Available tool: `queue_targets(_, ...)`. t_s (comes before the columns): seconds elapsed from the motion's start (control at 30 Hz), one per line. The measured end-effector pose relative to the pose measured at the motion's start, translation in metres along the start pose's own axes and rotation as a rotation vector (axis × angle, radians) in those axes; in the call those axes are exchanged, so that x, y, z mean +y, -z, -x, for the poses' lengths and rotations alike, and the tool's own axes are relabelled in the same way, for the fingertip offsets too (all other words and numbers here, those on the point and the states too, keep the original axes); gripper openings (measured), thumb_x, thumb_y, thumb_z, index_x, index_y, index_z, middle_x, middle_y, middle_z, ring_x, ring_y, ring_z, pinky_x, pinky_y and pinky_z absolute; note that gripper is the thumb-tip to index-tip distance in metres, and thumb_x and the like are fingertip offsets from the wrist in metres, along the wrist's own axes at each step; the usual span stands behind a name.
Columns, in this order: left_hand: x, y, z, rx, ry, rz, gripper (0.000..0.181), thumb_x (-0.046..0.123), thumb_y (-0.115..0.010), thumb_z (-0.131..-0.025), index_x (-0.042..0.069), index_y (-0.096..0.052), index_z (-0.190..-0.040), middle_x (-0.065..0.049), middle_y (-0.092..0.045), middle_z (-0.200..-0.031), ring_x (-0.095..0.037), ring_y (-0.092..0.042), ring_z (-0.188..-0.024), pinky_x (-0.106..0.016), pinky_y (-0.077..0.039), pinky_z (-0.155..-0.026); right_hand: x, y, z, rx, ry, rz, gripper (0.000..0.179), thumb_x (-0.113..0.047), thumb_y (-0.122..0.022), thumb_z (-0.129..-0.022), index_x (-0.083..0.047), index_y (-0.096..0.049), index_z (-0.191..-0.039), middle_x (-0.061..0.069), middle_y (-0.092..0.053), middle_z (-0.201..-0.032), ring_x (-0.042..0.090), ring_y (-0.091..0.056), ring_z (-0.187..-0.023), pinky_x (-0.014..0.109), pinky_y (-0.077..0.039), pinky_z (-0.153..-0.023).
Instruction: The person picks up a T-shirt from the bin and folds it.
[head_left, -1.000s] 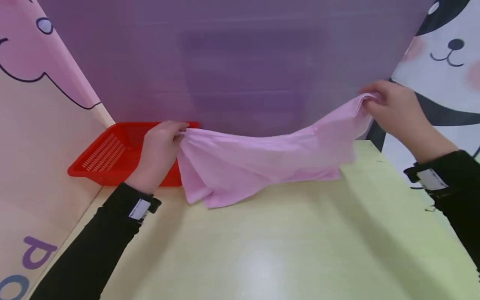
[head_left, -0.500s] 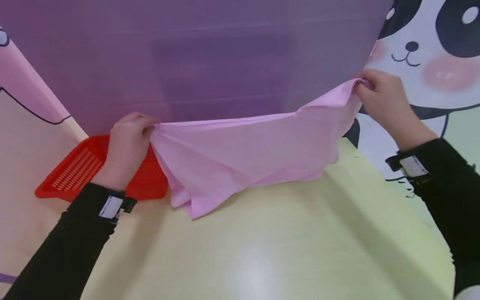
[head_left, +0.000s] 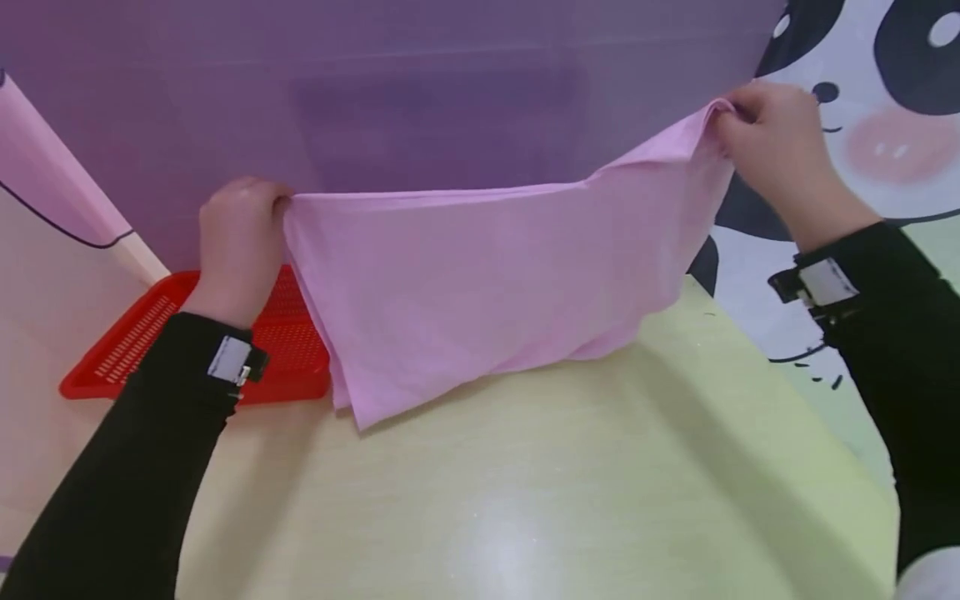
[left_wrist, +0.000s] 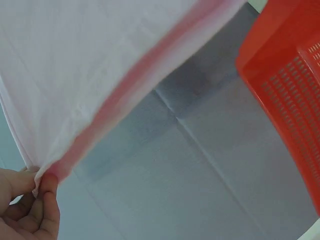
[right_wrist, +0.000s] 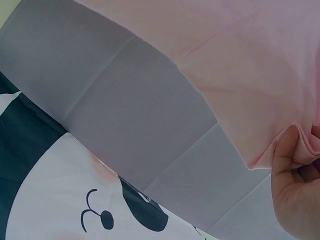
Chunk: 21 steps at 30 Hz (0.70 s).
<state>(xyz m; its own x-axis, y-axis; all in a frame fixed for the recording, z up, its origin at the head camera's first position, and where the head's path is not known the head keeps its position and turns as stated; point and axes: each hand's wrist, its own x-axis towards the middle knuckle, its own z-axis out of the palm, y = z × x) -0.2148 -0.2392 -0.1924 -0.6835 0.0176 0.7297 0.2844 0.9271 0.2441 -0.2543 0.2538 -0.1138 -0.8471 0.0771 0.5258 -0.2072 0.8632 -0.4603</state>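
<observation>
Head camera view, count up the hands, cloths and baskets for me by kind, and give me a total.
Hands: 2, the left hand and the right hand
Cloths: 1, the pink cloth
Baskets: 1, the red basket
Total: 4

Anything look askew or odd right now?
The wide pink fabric cloth hangs askew: its top edge runs nearly level from the left hand, then climbs, creased, to the right hand. No damage visible.
</observation>
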Motion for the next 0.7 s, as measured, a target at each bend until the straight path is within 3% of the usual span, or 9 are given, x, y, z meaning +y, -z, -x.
queue_targets(0.17, 0.001, -0.002, -0.012, -0.037, 0.128, 0.04, 0.033, 0.023, -0.045, -0.095, 0.012, -0.058, -0.123, -0.013, -0.061, -0.116, -0.031, -0.055, -0.103, -0.043, -0.042, -0.092, -0.006, 0.006, -0.016, -0.033, -0.039, -0.063, 0.045, -0.037, -0.042, -0.094, -0.011, -0.052, -0.129, 0.001, -0.05, -0.1, 0.002, -0.046, -0.075, 0.006, -0.042, -0.058)
queue_targets(0.23, 0.002, -0.001, -0.018, -0.034, 0.165, 0.045, 0.034, 0.024, -0.044, -0.095, 0.012, -0.058, -0.123, -0.013, -0.06, -0.117, -0.03, -0.056, -0.104, -0.042, -0.042, -0.093, -0.008, 0.007, -0.023, -0.053, -0.052, -0.083, 0.045, -0.037, -0.041, -0.094, -0.013, -0.051, -0.13, 0.001, -0.049, -0.101, 0.002, -0.046, -0.075, 0.005, -0.041, -0.055)
queue_targets(0.37, 0.005, -0.002, -0.031, -0.033, 0.224, 0.038, 0.037, 0.027, -0.04, -0.096, 0.009, -0.057, -0.124, -0.013, -0.06, -0.116, -0.028, -0.059, -0.098, -0.04, -0.045, -0.087, -0.014, 0.004, -0.037, -0.079, -0.11, -0.103, 0.045, -0.04, -0.037, -0.095, -0.02, -0.046, -0.134, 0.006, -0.045, -0.119, 0.011, -0.05, -0.094, 0.019, -0.048, -0.078)
queue_targets(0.43, 0.007, -0.005, -0.037, -0.018, 0.236, 0.036, 0.038, 0.028, -0.04, -0.096, 0.009, -0.056, -0.124, -0.013, -0.061, -0.116, -0.027, -0.06, -0.098, -0.038, -0.047, -0.085, -0.018, 0.001, -0.044, -0.085, -0.145, -0.157, 0.046, -0.04, -0.035, -0.095, -0.021, -0.044, -0.135, 0.006, -0.043, -0.123, 0.013, -0.051, -0.1, 0.022, -0.048, -0.079)
queue_targets(0.57, 0.013, -0.01, -0.05, 0.023, 0.26, 0.04, 0.04, 0.03, -0.039, -0.095, 0.008, -0.057, -0.123, -0.012, -0.061, -0.116, -0.025, -0.059, -0.102, -0.036, -0.048, -0.085, -0.023, 0.001, -0.059, -0.027, -0.194, -0.287, 0.042, -0.035, -0.036, -0.096, -0.017, -0.046, -0.133, 0.0, -0.048, -0.109, 0.006, -0.057, -0.089, 0.014, -0.049, -0.064)
queue_targets(0.7, 0.019, -0.015, -0.065, 0.045, 0.296, 0.045, 0.04, 0.031, -0.036, -0.096, 0.009, -0.057, -0.122, -0.01, -0.061, -0.116, -0.023, -0.058, -0.102, -0.033, -0.048, -0.085, -0.022, 0.003, -0.073, 0.073, -0.219, -0.315, 0.039, -0.034, -0.037, -0.096, -0.017, -0.05, -0.129, -0.007, -0.048, -0.107, -0.002, -0.053, -0.082, 0.016, -0.048, -0.077)
